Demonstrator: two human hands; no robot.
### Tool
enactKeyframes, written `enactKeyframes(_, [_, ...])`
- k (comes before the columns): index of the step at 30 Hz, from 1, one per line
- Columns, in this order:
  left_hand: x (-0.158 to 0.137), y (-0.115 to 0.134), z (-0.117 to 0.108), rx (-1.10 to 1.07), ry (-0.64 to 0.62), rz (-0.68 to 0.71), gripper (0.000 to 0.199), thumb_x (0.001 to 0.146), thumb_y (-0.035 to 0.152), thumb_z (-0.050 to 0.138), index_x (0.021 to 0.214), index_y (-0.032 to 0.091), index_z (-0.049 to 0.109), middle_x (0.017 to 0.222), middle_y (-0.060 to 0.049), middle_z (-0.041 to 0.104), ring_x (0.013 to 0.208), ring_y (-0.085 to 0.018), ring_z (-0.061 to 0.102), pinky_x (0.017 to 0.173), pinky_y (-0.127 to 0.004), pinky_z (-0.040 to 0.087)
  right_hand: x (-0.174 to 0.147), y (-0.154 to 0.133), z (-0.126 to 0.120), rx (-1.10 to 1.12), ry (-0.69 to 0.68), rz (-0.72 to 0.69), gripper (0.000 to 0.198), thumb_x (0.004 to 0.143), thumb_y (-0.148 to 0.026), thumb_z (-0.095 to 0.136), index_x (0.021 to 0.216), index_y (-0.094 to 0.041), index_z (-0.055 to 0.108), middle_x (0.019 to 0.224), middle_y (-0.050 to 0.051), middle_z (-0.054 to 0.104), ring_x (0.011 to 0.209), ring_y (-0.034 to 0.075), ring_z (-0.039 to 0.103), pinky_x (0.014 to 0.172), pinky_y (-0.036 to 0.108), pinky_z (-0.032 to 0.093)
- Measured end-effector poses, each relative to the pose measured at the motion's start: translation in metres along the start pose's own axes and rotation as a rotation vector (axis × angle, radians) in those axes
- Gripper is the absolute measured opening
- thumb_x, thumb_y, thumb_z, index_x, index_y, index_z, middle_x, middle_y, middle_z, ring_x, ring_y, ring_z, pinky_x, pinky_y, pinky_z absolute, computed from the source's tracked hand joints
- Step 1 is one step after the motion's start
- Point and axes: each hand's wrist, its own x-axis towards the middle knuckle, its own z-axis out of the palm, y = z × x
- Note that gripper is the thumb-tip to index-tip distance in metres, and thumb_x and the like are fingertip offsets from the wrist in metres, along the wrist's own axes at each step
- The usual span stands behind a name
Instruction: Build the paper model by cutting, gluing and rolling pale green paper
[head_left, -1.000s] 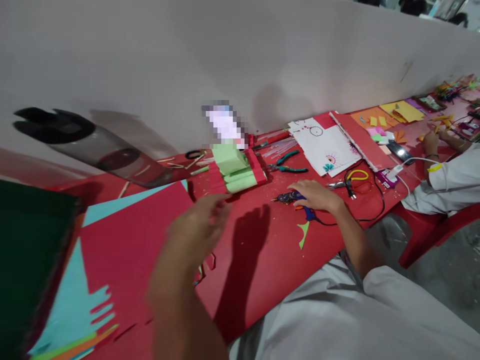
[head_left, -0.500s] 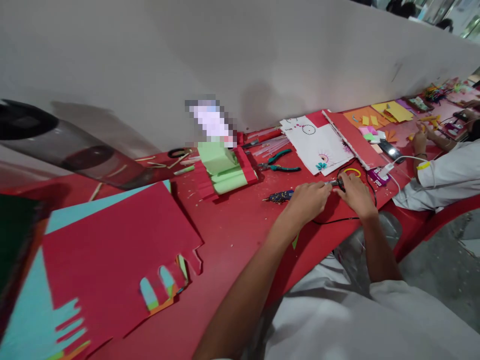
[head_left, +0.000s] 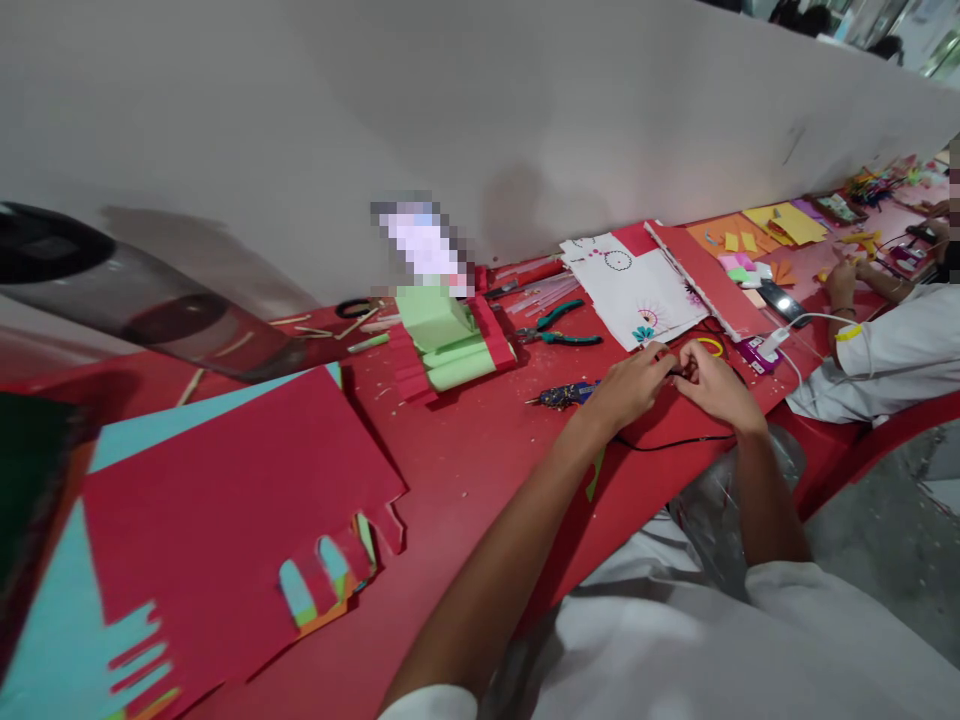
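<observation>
Above the red table, my left hand (head_left: 637, 385) and my right hand (head_left: 711, 385) meet with fingers closed and pinched. Between their fingertips shows a small black piece (head_left: 679, 373), which looks like a cord's plug; the fingers cover most of it. A blue hot glue gun (head_left: 564, 394) with a speckled nozzle lies left of my left hand. Its black cord (head_left: 667, 447) runs on the table below both hands. Just beyond my right hand is a yellow ring (head_left: 709, 346), partly covered. A thin green paper scrap (head_left: 595, 478) lies under my left forearm.
Teal-handled pliers (head_left: 559, 337), a green-and-red paper roll (head_left: 469, 370) and white drawn sheets (head_left: 630, 290) lie toward the wall. Cut red paper (head_left: 240, 510) covers the left side. A purple socket block (head_left: 757, 354) with a white plug sits right, near another person's hands (head_left: 844, 280).
My hands have drawn closer together, with fingers now curled over the black piece, so less of it shows. My right wrist has shifted slightly right. The glue gun stays put.
</observation>
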Motion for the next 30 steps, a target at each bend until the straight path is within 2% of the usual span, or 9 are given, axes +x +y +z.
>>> enactKeyframes(4, [0.017,-0.012,0.011,-0.098,-0.008,0.116,0.022,0.107,0.025,0.049,0.125,0.02,0.06,0.13,-0.013,0.066,0.117,-0.026,0.065,0.097,-0.037,0.055,0.001,0.009,-0.009,0.073,-0.03,-0.012,0.021,0.091,-0.034,0.064,0.096,-0.027,0.045,0.085,-0.001,0.06,0.074,0.02,0.059,0.068,0.032,0.045])
enactKeyframes(8, [0.021,-0.025,0.019,-0.091,-0.036,0.106,0.022,0.106,0.028,0.055,0.125,0.02,0.062,0.121,-0.012,0.07,0.114,-0.027,0.067,0.097,-0.038,0.054,0.014,0.018,-0.019,0.099,0.002,-0.02,0.017,0.094,-0.038,0.064,0.099,-0.026,0.052,0.097,0.004,0.068,0.087,0.024,0.067,0.079,0.036,0.052])
enactKeyframes(11, [0.018,-0.026,0.019,-0.067,-0.046,0.059,0.026,0.106,0.026,0.054,0.129,0.02,0.062,0.126,-0.012,0.069,0.117,-0.027,0.067,0.098,-0.038,0.054,0.039,0.027,-0.028,-0.18,0.181,0.054,0.012,0.098,-0.036,0.06,0.101,-0.025,0.056,0.097,0.008,0.07,0.092,0.029,0.067,0.086,0.043,0.052])
enactKeyframes(13, [0.017,-0.023,0.016,-0.045,-0.062,0.031,0.028,0.106,0.027,0.054,0.131,0.02,0.063,0.128,-0.012,0.068,0.117,-0.027,0.067,0.097,-0.038,0.055,0.062,0.035,-0.031,-0.448,0.259,0.132,0.011,0.097,-0.028,0.059,0.107,-0.023,0.06,0.11,0.017,0.068,0.106,0.036,0.063,0.091,0.05,0.05])
enactKeyframes(15, [0.017,-0.019,0.013,-0.036,-0.073,0.018,0.028,0.106,0.027,0.054,0.131,0.02,0.063,0.129,-0.012,0.068,0.117,-0.028,0.067,0.096,-0.038,0.056,0.083,0.043,-0.031,-0.642,0.171,0.221,0.027,0.094,-0.02,0.061,0.12,-0.019,0.061,0.129,0.026,0.062,0.115,0.041,0.058,0.092,0.053,0.048])
enactKeyframes(17, [0.017,-0.016,0.01,-0.046,-0.073,0.018,0.026,0.106,0.026,0.054,0.129,0.021,0.064,0.129,-0.011,0.068,0.119,-0.027,0.067,0.098,-0.039,0.055,0.098,0.051,-0.028,-0.68,0.134,0.252,0.037,0.092,-0.016,0.061,0.129,-0.017,0.06,0.14,0.029,0.055,0.12,0.042,0.053,0.092,0.055,0.047])
enactKeyframes(21, [0.016,-0.013,0.004,-0.048,-0.073,0.013,0.026,0.106,0.026,0.053,0.129,0.022,0.063,0.129,-0.011,0.067,0.119,-0.026,0.066,0.097,-0.039,0.055,0.107,0.058,-0.03,-0.712,0.093,0.281,0.042,0.094,-0.007,0.052,0.135,-0.015,0.058,0.145,0.031,0.051,0.123,0.041,0.051,0.095,0.054,0.044])
enactKeyframes(25, [0.018,-0.012,0.001,-0.042,-0.043,-0.013,0.032,0.108,0.029,0.048,0.137,0.024,0.06,0.129,-0.011,0.064,0.11,-0.025,0.067,0.092,-0.037,0.055,0.106,0.057,-0.062,-0.754,0.093,0.301,0.044,0.094,-0.003,0.052,0.137,-0.012,0.056,0.141,0.032,0.054,0.123,0.042,0.054,0.095,0.053,0.043])
enactKeyframes(30, [0.032,-0.007,0.007,-0.138,0.055,-0.023,0.032,0.109,0.027,0.044,0.137,0.021,0.059,0.127,-0.011,0.058,0.112,-0.022,0.064,0.099,-0.035,0.052,0.115,0.056,-0.119,-0.876,0.078,0.316,0.044,0.095,-0.005,0.056,0.139,-0.011,0.056,0.125,0.028,0.066,0.108,0.032,0.063,0.085,0.043,0.043])
